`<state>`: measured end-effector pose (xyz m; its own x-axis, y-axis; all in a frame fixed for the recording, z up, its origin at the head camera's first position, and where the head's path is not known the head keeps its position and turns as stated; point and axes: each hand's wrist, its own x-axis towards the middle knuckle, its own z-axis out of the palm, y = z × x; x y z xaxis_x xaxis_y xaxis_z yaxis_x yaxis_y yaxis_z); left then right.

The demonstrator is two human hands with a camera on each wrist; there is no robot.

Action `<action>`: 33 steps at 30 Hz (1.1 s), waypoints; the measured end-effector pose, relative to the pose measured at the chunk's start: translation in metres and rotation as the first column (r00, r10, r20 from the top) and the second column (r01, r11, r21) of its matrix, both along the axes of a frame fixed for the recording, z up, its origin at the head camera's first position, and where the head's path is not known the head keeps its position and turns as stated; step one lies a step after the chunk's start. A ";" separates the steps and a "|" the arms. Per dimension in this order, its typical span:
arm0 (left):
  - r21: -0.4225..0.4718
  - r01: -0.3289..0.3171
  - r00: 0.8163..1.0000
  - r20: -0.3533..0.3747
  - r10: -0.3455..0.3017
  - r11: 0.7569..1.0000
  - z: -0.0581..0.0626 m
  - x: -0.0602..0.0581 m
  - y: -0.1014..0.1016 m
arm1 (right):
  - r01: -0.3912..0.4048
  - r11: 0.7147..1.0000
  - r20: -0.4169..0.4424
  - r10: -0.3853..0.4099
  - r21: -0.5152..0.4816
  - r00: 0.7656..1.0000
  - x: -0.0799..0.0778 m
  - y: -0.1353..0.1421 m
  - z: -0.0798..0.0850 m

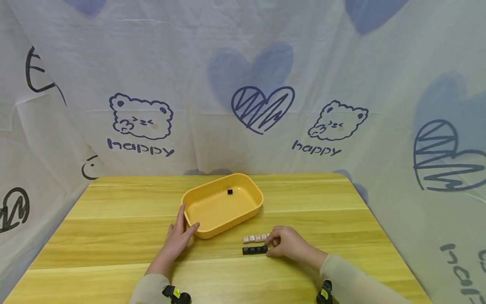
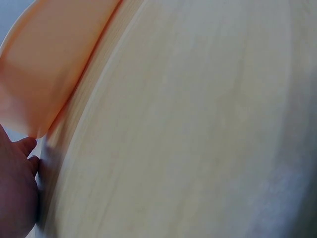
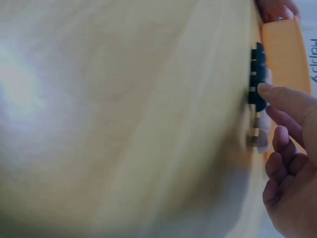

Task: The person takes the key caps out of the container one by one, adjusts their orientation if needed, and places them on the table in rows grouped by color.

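On the table, a row of black keycaps (image 1: 251, 250) lies in front of a row of white keycaps (image 1: 255, 239) with small marks on top. My right hand (image 1: 287, 243) is at the right end of the rows, thumb and index finger pinching the end black keycap (image 3: 261, 101); it also covers part of the white row. My left hand (image 1: 177, 236) rests at the near left corner of a yellow tray (image 1: 220, 229), its fingers fairly straight and spread along the rim. Inside the tray, near its far wall, sits a single black keycap (image 1: 230, 191).
The wooden table (image 1: 125, 219) carries the tray behind the keycap rows. A white cloth (image 1: 201, 84) printed with hearts and bears hangs behind the table's far edge and along both sides.
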<state>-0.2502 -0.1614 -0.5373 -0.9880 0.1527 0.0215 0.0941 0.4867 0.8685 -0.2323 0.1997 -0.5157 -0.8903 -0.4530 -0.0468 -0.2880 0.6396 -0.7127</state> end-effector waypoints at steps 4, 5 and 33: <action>0.004 0.000 1.000 -0.003 0.000 1.000 0.000 0.001 -0.001 | -0.017 1.000 -0.054 0.018 0.007 0.998 -0.003 -0.002 0.010; 0.005 0.000 1.000 -0.004 0.000 1.000 0.000 0.001 -0.002 | -0.022 1.000 -0.069 0.022 0.006 0.997 -0.005 -0.003 0.013; 0.000 -0.011 1.000 -0.005 0.011 1.000 0.001 0.002 0.000 | 0.001 0.997 -0.122 -0.011 -0.082 0.992 -0.075 -0.066 0.063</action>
<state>-0.2481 -0.1618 -0.5361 -0.9896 0.1414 0.0260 0.0925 0.4881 0.8679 -0.3076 0.1342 -0.4528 -0.8898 -0.4455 0.0995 -0.3726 0.5829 -0.7221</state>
